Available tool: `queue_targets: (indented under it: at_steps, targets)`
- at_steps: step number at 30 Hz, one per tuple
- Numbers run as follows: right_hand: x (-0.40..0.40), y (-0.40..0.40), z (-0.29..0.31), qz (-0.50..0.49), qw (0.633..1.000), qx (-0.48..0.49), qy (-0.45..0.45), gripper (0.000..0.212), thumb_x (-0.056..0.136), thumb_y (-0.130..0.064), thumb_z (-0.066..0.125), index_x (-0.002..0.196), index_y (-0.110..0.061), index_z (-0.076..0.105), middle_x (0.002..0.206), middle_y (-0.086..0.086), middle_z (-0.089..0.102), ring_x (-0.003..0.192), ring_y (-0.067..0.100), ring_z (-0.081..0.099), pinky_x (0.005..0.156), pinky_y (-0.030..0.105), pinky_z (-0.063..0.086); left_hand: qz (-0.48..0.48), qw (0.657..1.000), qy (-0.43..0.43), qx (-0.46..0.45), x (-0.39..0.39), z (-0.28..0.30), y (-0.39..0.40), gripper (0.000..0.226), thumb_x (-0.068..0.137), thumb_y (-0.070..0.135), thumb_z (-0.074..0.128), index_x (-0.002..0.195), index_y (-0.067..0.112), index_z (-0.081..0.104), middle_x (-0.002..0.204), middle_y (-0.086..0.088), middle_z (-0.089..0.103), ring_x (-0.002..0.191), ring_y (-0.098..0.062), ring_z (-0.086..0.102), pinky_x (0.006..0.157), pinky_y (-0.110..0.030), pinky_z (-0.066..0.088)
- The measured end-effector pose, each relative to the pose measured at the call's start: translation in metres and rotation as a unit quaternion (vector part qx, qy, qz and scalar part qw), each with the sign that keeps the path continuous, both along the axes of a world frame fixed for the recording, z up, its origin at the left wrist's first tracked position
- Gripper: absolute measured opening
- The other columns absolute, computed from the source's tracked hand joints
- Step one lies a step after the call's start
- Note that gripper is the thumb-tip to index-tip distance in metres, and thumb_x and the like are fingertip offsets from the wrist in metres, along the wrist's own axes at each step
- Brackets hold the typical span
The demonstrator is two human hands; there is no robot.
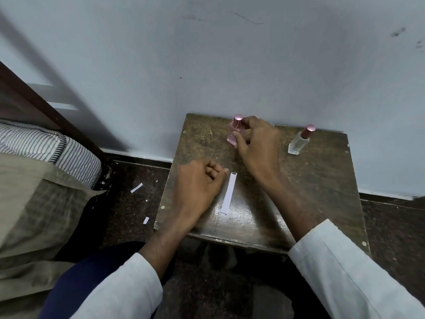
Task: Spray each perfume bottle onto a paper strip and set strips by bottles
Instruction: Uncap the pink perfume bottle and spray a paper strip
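A pink perfume bottle (233, 132) with a pink cap stands near the back of a small wooden table (317, 187). My right hand (257, 143) wraps its fingers and thumb round the bottle's right side. A clear perfume bottle (297, 143) with a pink cap stands apart at the back right. A white paper strip (228, 193) lies flat on the table's middle, pointing away from me. My left hand (200, 183) rests on the table just left of the strip, fingers loosely curled, holding nothing. Its thumb tip lies close to the strip's far end.
The table stands against a pale wall (207, 65). A bed with a striped mattress (46, 148) and a beige cover fills the left. Paper scraps (136, 188) lie on the dark floor between bed and table.
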State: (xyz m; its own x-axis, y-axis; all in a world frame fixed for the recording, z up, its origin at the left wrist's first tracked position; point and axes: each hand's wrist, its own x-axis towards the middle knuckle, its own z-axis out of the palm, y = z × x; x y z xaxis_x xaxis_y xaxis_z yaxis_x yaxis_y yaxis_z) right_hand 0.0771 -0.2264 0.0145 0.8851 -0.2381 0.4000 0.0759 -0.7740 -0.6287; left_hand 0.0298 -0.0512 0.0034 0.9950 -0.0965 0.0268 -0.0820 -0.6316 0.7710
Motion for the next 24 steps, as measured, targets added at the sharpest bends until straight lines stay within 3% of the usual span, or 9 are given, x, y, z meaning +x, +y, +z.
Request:
queue_targets:
  at_steps: [2, 5, 7, 10, 14, 24]
  targets:
    - [-0.005, 0.001, 0.003, 0.015, 1.0, 0.007, 0.005, 0.023, 0.087, -0.015, 0.081, 0.109, -0.011, 0.076, 0.093, 0.003, 0.078, 0.083, 0.018, 0.071, 0.074, 0.015, 0.036, 0.003, 0.999, -0.031, -0.024, 0.002, 0.004, -0.001, 0.011, 0.09, 0.03, 0.085, 0.092, 0.026, 0.076, 0.074, 0.015, 0.072, 0.066, -0.001, 0.068, 0.062, -0.011, 0.052]
    - [-0.019, 0.007, 0.013, 0.042, 0.996, 0.07, 0.033, 0.02, 0.089, -0.024, 0.081, 0.106, -0.018, 0.077, 0.085, -0.006, 0.075, 0.072, 0.006, 0.068, 0.069, 0.019, 0.053, 0.014, 0.995, -0.092, -0.041, 0.005, 0.006, -0.002, 0.027, 0.087, 0.029, 0.089, 0.107, 0.028, 0.072, 0.098, 0.015, 0.072, 0.081, 0.001, 0.068, 0.072, -0.01, 0.054]
    - [-0.031, 0.01, 0.017, 0.06, 0.989, 0.123, 0.054, 0.018, 0.089, -0.023, 0.083, 0.105, -0.017, 0.078, 0.081, -0.008, 0.073, 0.071, 0.004, 0.068, 0.066, 0.013, 0.052, 0.036, 0.99, -0.132, -0.031, 0.007, 0.007, -0.002, 0.038, 0.086, 0.038, 0.088, 0.116, 0.025, 0.07, 0.112, 0.009, 0.069, 0.094, -0.001, 0.068, 0.08, -0.021, 0.059]
    - [-0.045, 0.012, 0.017, 0.07, 0.977, 0.188, 0.071, 0.018, 0.089, -0.02, 0.084, 0.106, -0.019, 0.077, 0.079, -0.01, 0.072, 0.069, 0.0, 0.065, 0.068, 0.01, 0.051, 0.055, 0.983, -0.175, 0.001, 0.008, 0.009, -0.003, 0.053, 0.085, 0.042, 0.086, 0.129, 0.017, 0.069, 0.123, 0.0, 0.067, 0.111, -0.018, 0.067, 0.095, -0.033, 0.057]
    - [-0.05, 0.012, 0.016, 0.068, 0.972, 0.211, 0.076, 0.022, 0.087, -0.021, 0.086, 0.107, -0.016, 0.079, 0.079, -0.009, 0.073, 0.068, 0.0, 0.065, 0.069, 0.015, 0.054, 0.025, 0.985, -0.168, -0.008, 0.003, 0.007, -0.006, 0.044, 0.09, 0.041, 0.082, 0.127, 0.018, 0.073, 0.117, 0.002, 0.075, 0.102, -0.018, 0.074, 0.088, -0.044, 0.061]
    - [-0.052, 0.013, 0.023, 0.082, 0.969, 0.223, 0.069, 0.013, 0.093, -0.029, 0.082, 0.103, -0.02, 0.08, 0.084, -0.012, 0.077, 0.072, -0.001, 0.068, 0.068, 0.014, 0.052, 0.021, 0.987, -0.148, -0.055, 0.001, 0.01, -0.008, 0.037, 0.091, 0.036, 0.088, 0.121, 0.017, 0.077, 0.104, 0.007, 0.079, 0.092, -0.003, 0.075, 0.082, -0.03, 0.063]
